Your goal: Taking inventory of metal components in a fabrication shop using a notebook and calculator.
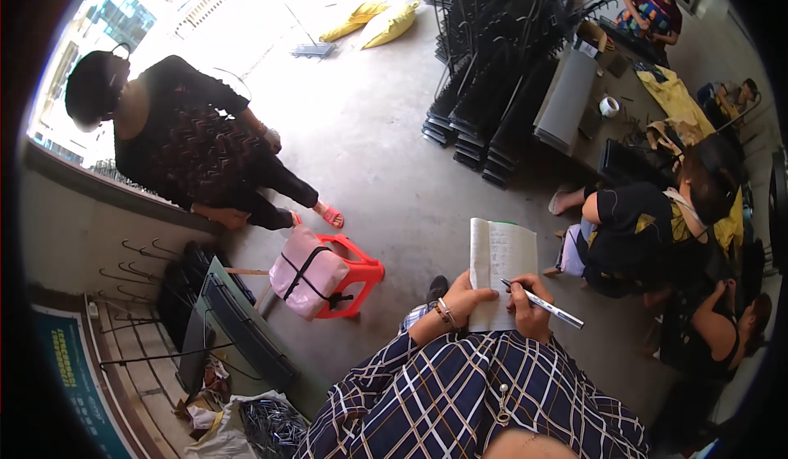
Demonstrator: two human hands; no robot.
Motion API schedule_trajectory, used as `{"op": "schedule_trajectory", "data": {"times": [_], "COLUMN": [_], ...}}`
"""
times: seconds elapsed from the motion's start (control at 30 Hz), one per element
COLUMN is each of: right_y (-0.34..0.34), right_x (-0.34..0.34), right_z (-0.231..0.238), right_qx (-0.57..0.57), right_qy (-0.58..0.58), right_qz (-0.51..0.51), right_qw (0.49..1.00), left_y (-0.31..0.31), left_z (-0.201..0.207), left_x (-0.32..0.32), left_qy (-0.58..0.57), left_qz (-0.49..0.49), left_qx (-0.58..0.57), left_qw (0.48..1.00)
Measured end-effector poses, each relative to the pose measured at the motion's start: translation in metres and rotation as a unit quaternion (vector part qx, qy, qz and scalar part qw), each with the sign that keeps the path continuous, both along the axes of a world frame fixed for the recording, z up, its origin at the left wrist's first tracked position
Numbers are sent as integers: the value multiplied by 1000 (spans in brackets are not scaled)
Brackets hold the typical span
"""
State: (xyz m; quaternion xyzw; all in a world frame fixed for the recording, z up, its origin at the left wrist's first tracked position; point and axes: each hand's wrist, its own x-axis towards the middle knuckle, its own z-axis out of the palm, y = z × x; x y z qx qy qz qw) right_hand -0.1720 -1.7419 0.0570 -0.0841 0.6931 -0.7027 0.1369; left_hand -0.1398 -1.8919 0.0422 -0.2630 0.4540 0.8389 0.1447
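- Far left in my view, a standing co-worker (185,135) in dark clothes is well apart from the hands, beyond the red stool (372,272); a pink bundle (308,270) crossed by black straps covers the stool's left edge.
- At the centre I watch the left hand (466,303). The risk here, I judge, is the notebook tipping or sliding: this side grip seems its main support, and a slack thumb would cause it. The thumb lies over the page; the other fingers are mostly hidden underneath, so I cannot tell how far they curl, but the hand has hold of the notebook.
- The notebook (519,250) lies open, its lower left edge between that thumb and the hidden fingers, its upper corners free. I cannot tell whether the lower edge rests against the body.
- Next comes the pen (556,310), its tip just beside the left thumb's tip. A small slip rightward by the thumb could smear or block the writing. I cannot tell whether the tip touches paper.
- On the right, the right hand (532,305) is closed in a writing pinch on the pen, fingers near its tip, over the notebook's lower right edge; a loose pinch could let it skid.
- Farther right, a seated co-worker (644,229) is apart from the notebook.
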Motion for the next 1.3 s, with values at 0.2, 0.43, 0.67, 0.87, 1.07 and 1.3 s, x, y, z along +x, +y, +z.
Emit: {"op": "schedule_trajectory", "data": {"times": [0.2, 0.43, 0.67, 0.87, 1.07, 1.3], "right_y": [-4, -7, -11, -2, 1, -1], "right_x": [-6, -10, -15, -16, -13, -14], "right_z": [11, 6, 1, 0, 2, 6], "right_qx": [3, 18, 28, 52, 52, 60], "right_qy": [51, 26, 29, 29, 29, 38], "right_qz": [1, 12, 44, 24, 15, 11], "right_qw": [999, 999, 998, 998, 998, 997], "left_y": [-1, -4, -15, -8, -5, -8], "left_z": [6, 9, 14, 15, 20, 19], "left_x": [6, 9, 6, -2, -4, -5], "left_qy": [20, 7, 4, -2, -14, -24], "left_qz": [21, 29, 15, -8, -22, -33], "left_qx": [32, 20, 13, 2, 10, 7], "left_qw": [999, 999, 1000, 1000, 1000, 999]}}
